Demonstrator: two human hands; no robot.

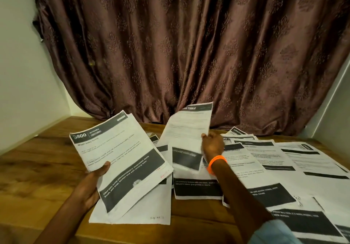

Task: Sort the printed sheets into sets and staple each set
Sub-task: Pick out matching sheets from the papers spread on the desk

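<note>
We take the stack of printed sheets (121, 160) as our landmark: it is held tilted above the wooden table (37, 168), its top page headed "3800 KITCHEN" and "Wash baby bottle". Our left hand (91, 183) grips it at its lower left edge, thumb curled over the front and fingers hidden behind (how many pages it holds we cannot tell). Under the stack and just below it lies a blank white sheet (151, 209) flat on the table, with small handwriting near its lower right corner.

To the right of the stack, our right hand (212, 145) pinches a single sheet (187, 130) by its right edge and holds it raised and bent, its dark header uppermost. An orange wristband (216, 163) sits on that wrist, and a pale blue sleeve (272, 232) shows at the bottom edge. The two hands are well apart, each clamped on its own paper.

Further right of the stack, the loose sheets (280, 171) overlap one another across the table, many with black bands; the right forearm crosses over several of them. Behind the stack hangs a brown patterned curtain (189, 44), reaching the table's far edge, with pale walls (19, 54) on either side.
</note>
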